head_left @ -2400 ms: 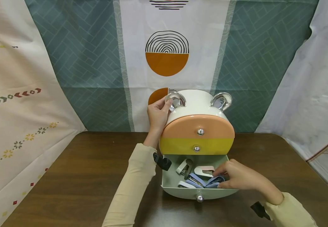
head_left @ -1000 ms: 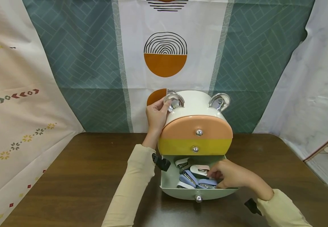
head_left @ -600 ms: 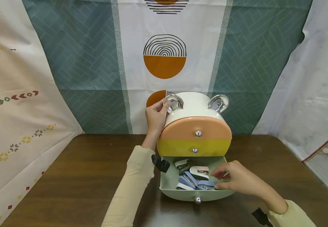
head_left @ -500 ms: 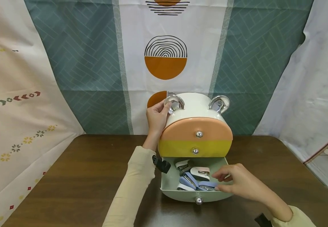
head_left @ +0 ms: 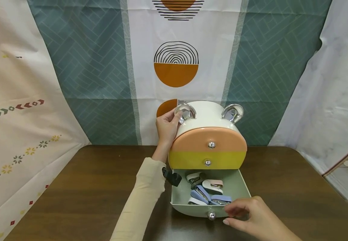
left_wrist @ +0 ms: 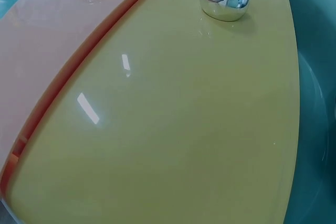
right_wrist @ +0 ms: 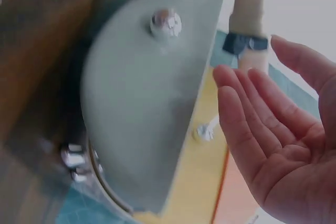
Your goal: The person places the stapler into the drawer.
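A rounded mini drawer cabinet has a white shell, silver ears and peach, yellow and pale green drawer fronts. My left hand holds its left silver ear, thumb in front and fingertips partly hidden behind. The green bottom drawer is pulled out. Inside lie several small staplers, among them a pink-and-white stapler, a blue stapler and a grey-and-white stapler. My right hand hovers at the drawer's front right corner, fingers loosely bent and nothing between them, as the right wrist view also shows.
Silver knobs sit on the drawer fronts, the lowest knob close to my right fingertips. The cabinet stands on a dark wooden table, with a patterned cloth hanging behind it.
My right hand has come up out of the drawer and moved toward me, past its front edge. The staplers it was among stay inside, slightly shifted. My left hand keeps its hold.
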